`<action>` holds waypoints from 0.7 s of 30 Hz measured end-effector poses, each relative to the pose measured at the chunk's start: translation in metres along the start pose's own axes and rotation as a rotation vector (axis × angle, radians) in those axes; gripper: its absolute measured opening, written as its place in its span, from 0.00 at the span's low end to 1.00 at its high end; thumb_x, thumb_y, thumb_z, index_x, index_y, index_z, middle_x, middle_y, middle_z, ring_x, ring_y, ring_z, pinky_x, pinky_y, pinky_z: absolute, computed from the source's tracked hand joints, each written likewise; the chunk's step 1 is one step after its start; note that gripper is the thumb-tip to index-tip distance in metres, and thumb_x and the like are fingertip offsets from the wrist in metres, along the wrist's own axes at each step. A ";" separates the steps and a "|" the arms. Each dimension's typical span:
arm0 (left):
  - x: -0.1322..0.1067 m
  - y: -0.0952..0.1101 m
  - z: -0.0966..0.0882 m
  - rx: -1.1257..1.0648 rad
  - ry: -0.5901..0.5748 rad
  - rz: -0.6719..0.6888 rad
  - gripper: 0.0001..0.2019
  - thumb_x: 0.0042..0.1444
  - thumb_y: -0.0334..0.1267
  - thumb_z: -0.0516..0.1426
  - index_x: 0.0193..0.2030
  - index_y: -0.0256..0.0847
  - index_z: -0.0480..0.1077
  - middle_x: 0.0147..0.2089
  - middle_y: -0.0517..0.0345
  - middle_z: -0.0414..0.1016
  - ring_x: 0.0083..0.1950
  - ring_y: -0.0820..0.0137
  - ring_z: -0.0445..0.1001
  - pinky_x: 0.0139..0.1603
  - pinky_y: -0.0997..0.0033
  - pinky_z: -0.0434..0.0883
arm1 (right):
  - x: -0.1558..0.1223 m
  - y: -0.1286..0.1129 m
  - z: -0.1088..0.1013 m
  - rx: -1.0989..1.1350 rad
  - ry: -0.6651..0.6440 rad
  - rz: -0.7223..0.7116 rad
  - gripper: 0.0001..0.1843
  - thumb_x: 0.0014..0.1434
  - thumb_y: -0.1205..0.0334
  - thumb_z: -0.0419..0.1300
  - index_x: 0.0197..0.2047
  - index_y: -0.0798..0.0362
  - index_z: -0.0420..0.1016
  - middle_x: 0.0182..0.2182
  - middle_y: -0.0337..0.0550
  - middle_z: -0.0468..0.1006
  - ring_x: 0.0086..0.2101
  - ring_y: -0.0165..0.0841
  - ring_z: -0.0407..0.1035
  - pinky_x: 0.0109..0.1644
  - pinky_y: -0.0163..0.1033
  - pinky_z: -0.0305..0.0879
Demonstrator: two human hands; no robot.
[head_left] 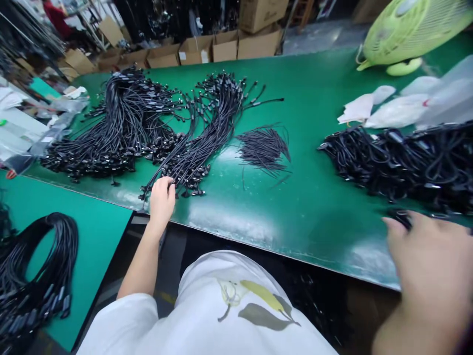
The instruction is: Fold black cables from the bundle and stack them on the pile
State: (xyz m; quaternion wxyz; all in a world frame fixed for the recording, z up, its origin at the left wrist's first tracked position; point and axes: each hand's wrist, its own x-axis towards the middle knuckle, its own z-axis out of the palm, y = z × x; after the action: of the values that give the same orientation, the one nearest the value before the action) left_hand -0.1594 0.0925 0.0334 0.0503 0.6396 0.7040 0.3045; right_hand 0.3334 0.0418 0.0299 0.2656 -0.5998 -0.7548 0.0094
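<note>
My left hand (161, 197) is at the near end of a loose bunch of black cables (199, 153), fingers closed on a cable by its connector end. To its left lies a bigger heap of the same cables (118, 118), metal plugs towards the near edge. At the far right my right hand (432, 251), smeared by motion, has thumb and fingers around a black folded cable (402, 217). It is beside a pile of folded black cables (399, 158). Between the two groups lie many thin black strips (264, 148) that look like twist ties.
A green fan (414, 32) stands at the back right, with white plastic bags (399, 108) before it. Cardboard boxes (195, 49) line the far side. Clear bags (55, 128) lie at the left edge. A lower green table (99, 231) holds looped cables (66, 241).
</note>
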 end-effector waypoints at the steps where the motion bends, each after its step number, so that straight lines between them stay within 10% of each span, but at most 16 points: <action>1: -0.001 0.006 -0.002 -0.112 0.023 -0.038 0.13 0.62 0.39 0.51 0.48 0.38 0.71 0.45 0.48 0.75 0.45 0.64 0.73 0.50 0.64 0.69 | 0.013 -0.020 0.006 -0.029 0.027 0.041 0.26 0.64 0.46 0.43 0.64 0.16 0.53 0.32 0.51 0.75 0.34 0.59 0.72 0.23 0.57 0.57; 6: -0.023 0.059 -0.026 -0.739 -0.294 -0.127 0.15 0.60 0.42 0.55 0.51 0.39 0.72 0.32 0.59 0.75 0.24 0.77 0.64 0.28 0.75 0.65 | 0.092 -0.149 0.064 0.167 -0.138 -0.280 0.31 0.65 0.56 0.52 0.69 0.47 0.53 0.58 0.57 0.65 0.57 0.49 0.64 0.53 0.54 0.69; 10: -0.055 0.068 -0.065 -0.870 -0.562 -0.117 0.19 0.61 0.41 0.55 0.59 0.42 0.68 0.31 0.60 0.73 0.22 0.78 0.61 0.25 0.76 0.62 | 0.164 -0.219 0.102 0.243 -0.298 -0.540 0.15 0.67 0.61 0.50 0.53 0.51 0.72 0.52 0.51 0.70 0.49 0.39 0.68 0.51 0.44 0.68; 16: -0.070 -0.001 -0.109 -0.833 -0.272 -0.300 0.09 0.57 0.41 0.60 0.42 0.41 0.74 0.26 0.61 0.69 0.31 0.73 0.67 0.34 0.75 0.66 | 0.257 -0.225 0.054 0.064 0.113 -0.407 0.17 0.70 0.65 0.44 0.48 0.62 0.72 0.50 0.52 0.69 0.53 0.39 0.63 0.57 0.46 0.61; 21: -0.070 -0.030 -0.110 -1.304 -0.255 -0.333 0.14 0.54 0.47 0.61 0.27 0.40 0.67 0.17 0.69 0.47 0.19 0.78 0.46 0.20 0.80 0.54 | 0.301 -0.198 -0.004 -0.277 0.201 -0.277 0.30 0.72 0.58 0.32 0.54 0.72 0.65 0.52 0.58 0.69 0.56 0.46 0.61 0.53 0.47 0.60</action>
State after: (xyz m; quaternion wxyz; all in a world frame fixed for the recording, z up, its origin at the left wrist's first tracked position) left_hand -0.2241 -0.0129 0.0853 0.5538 0.3926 0.4543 0.5768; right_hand 0.1150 0.2591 0.2167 0.2531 -0.5191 -0.7937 -0.1910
